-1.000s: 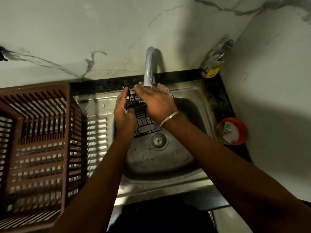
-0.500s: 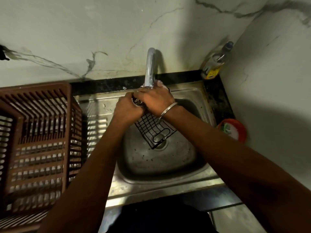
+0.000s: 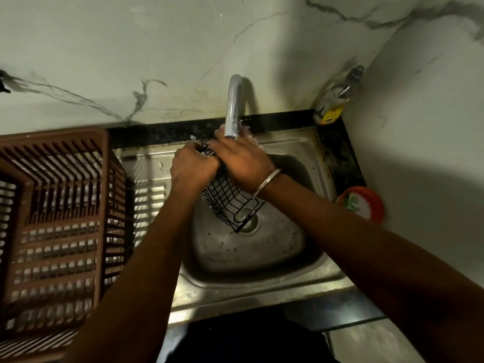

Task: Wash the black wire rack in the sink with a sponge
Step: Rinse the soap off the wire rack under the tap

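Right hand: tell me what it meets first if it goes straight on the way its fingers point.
The right hand points toward the back of the sink, reaching under the tap. Straight on, it likely meets the black ledge behind first; depth is unclear.

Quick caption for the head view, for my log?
Left hand grips the black wire rack under the faucet, right hand over its top, above the sink.

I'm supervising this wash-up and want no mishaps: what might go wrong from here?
The black wire rack hangs tilted, gripped at its top by the left hand; it could slip into the sink.
The right hand works close under the tap spout and may knock it.
The rack's lower corner sits over the drain and might snag.
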